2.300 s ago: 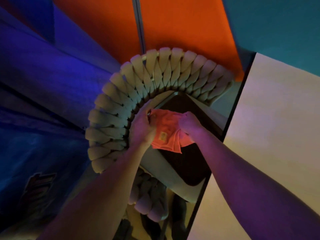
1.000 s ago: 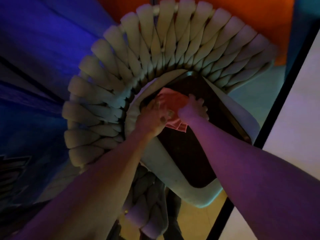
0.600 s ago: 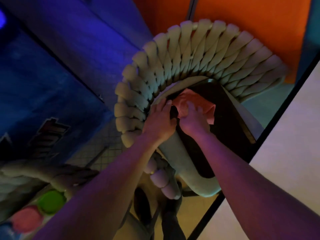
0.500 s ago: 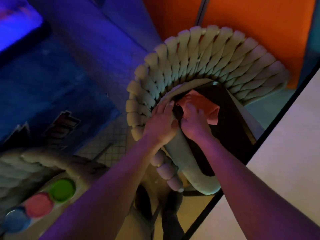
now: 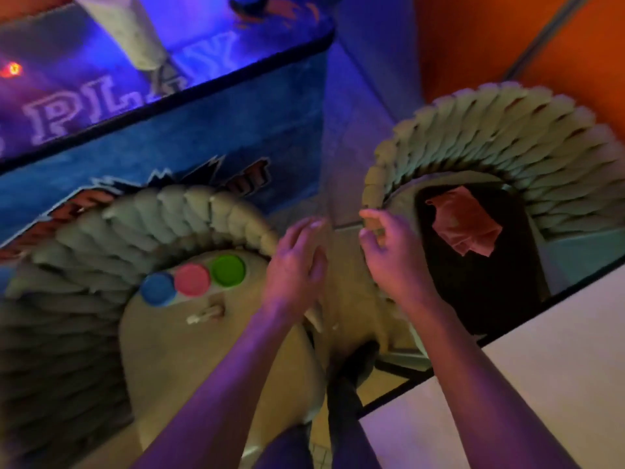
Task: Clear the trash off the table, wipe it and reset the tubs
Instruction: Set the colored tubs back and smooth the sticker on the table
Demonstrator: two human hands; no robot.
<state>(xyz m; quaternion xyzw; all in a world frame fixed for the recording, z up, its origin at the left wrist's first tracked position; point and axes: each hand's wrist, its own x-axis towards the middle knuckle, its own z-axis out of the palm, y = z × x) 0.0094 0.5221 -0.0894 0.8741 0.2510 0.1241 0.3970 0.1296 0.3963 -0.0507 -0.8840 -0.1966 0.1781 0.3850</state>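
Note:
An orange cloth [image 5: 465, 228] lies crumpled on the dark seat [image 5: 480, 299] of the right chair, with neither hand on it. Three tubs stand in a row on the left chair's beige seat [image 5: 209, 367]: one with a blue lid [image 5: 157, 288], one pink [image 5: 191, 279], one green [image 5: 227, 270]. A small pale object [image 5: 204, 314] lies just in front of them. My left hand [image 5: 297, 262] hovers between the two chairs, fingers relaxed and empty. My right hand [image 5: 392, 255] is beside the right chair's braided back [image 5: 490, 137], fingers loosely curled and holding nothing.
The white table [image 5: 541, 384] with its dark edge fills the lower right. The left chair's braided back [image 5: 101, 238] curves round the tubs. A blue lit cabinet with the letters PLAY [image 5: 101, 106] stands behind, and an orange wall [image 5: 473, 45] at the upper right.
Both hands let go of the orange cloth and drew back left, out of the right chair. The view swung left, bringing the left chair and its tubs into sight.

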